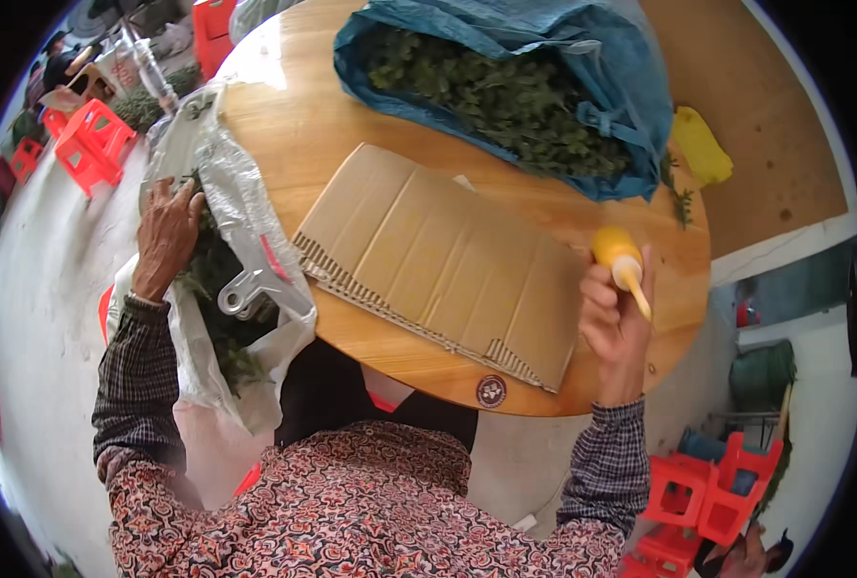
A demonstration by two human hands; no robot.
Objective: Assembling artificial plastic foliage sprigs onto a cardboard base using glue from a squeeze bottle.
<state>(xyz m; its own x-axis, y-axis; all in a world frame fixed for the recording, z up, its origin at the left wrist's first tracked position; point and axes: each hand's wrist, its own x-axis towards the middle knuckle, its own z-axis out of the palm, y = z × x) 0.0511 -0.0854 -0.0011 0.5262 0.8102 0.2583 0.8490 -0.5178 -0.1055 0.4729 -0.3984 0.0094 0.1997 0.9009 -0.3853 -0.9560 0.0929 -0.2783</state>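
Note:
My right hand [610, 313] is wrapped round a yellow squeeze bottle [615, 243], whose pale nozzle points down toward me. It is held over the right end of a flat piece of corrugated cardboard [438, 252] on the table. At the left, my left hand [167, 236] rests at the mouth of a white plastic bag [241, 183], fingers apart and touching its contents or edge. Dark green leafy sprigs [219, 332] fill that bag. A large metal clip [253, 289] grips the bag near the table's edge.
The round wooden table [409, 371] bears a blue sack [640, 67] of green leafy sprigs [486, 91] at the back. Beyond its right side lies a yellow bag or cloth [703, 144]. Red plastic stools [91, 144] stand at far left and lower right. Other people sit farther off.

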